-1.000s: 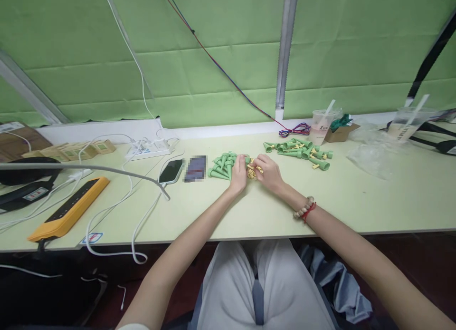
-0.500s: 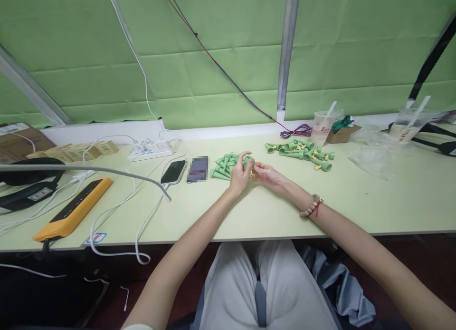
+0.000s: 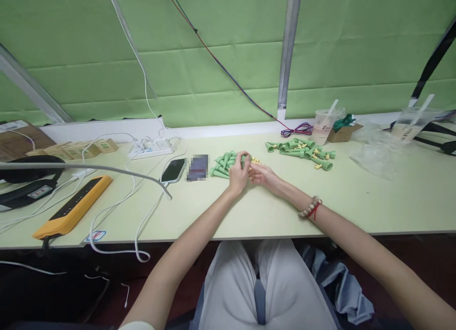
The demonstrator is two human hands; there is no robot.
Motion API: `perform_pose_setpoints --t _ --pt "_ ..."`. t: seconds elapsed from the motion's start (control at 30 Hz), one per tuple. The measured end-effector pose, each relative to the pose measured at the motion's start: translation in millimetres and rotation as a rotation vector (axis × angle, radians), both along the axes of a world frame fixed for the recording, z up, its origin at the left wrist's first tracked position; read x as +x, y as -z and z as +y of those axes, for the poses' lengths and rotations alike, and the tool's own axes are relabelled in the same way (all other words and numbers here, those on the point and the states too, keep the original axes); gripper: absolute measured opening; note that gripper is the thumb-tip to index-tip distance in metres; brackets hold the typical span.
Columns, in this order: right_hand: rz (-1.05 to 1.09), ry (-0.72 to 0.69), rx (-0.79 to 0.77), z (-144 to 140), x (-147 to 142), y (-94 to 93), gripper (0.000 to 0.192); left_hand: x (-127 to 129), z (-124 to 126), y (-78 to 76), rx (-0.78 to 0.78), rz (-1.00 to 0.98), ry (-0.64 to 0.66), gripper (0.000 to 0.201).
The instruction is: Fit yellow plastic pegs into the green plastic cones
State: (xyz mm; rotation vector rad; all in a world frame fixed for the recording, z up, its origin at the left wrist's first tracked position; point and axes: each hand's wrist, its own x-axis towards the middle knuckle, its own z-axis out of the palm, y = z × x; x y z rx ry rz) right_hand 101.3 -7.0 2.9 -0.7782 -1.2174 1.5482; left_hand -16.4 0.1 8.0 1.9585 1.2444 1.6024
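Note:
My left hand (image 3: 238,172) is closed, with part of a green cone-shaped plastic piece (image 3: 243,162) showing between its thumb and forefinger. Fingers bent and pressed together, my right hand (image 3: 264,176) meets it from the right; whatever it grips is hidden. Beside my left hand lies a pile of green cone-shaped pieces (image 3: 221,164). Small yellow pieces (image 3: 257,161) lie just behind my fingers. Farther right is another group of green cones (image 3: 302,152), several with yellow parts on or near them.
Left of the pile lie a phone (image 3: 174,171) and a blurred dark rectangular item (image 3: 197,168). White cables and an orange power strip (image 3: 74,207) occupy the left side. A drink cup (image 3: 323,126), a small cardboard box (image 3: 344,133) and a clear plastic bag (image 3: 372,156) stand at right.
My right hand's fingers have shifted slightly left and closed in against my left hand. The yellow piece seen between the hands before is now hidden.

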Motion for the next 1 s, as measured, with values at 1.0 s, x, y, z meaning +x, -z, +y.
perform_pose_setpoints --t 1.0 --pt "-0.486 0.120 0.347 0.0 2.0 0.8 0.039 -13.7 4.6 -0.4 0.191 0.248 -0.193 0.034"
